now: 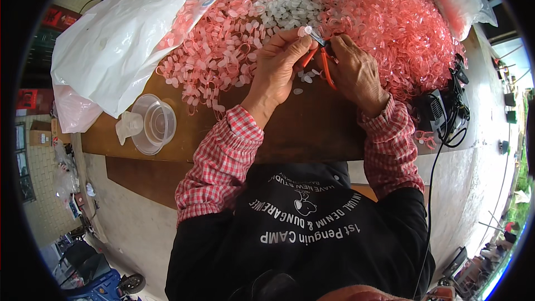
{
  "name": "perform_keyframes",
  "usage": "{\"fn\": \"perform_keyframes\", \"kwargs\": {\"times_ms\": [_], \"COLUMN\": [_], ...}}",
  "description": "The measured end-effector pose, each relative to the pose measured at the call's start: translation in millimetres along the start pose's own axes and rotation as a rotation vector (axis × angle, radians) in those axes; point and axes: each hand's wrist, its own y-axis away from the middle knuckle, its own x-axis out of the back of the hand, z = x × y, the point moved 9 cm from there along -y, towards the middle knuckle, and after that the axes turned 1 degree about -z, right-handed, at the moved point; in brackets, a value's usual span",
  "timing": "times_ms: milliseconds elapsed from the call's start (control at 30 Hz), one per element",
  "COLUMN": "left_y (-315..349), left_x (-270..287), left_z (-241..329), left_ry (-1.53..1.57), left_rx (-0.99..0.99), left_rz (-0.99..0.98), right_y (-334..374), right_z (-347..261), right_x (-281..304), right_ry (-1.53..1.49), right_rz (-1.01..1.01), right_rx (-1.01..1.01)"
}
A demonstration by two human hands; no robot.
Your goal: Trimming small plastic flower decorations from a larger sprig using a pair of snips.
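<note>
My left hand [278, 69] is closed in a pinch on a small translucent pinkish plastic piece [304, 31], held up over the table. In my right hand [356, 69] are nippers with red-orange handles [327, 72], and their metal jaws meet the piece at my left fingertips. Whether the jaws are fully closed is too small to tell. Beyond my hands lie a heap of glossy pink plastic loops [390, 28], a spread of pink pieces with pale oval tabs [217, 61], and clear whitish oval pieces [292, 8]. A few loose ovals [298, 91] rest near my hands.
A large white plastic bag [128, 28] covers the table's left, partly over the pink pieces. Nearer stand a clear round tub [173, 125] and a small translucent cup [129, 127]. At right are a black corded device [437, 108] and a clear bag [460, 0].
</note>
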Motion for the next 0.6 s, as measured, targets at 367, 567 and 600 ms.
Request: {"fn": "perform_keyframes", "kwargs": {"times_ms": [367, 567, 600], "left_y": [4, 6, 6], "left_x": [4, -1, -2], "left_z": [40, 40, 40], "left_ry": [-0.341, -0.514, -0.514], "left_rx": [-0.295, -0.298, -0.295], "left_rz": [0.066, 0.065, 0.063], "right_y": [2, -4, -1], "right_z": [18, 16, 14], "right_x": [-7, 14, 12], "right_ry": [-0.387, -0.127, -0.051], "right_rz": [-0.13, 0.062, 0.087], "right_rx": [-0.215, -0.058, 0.013]}}
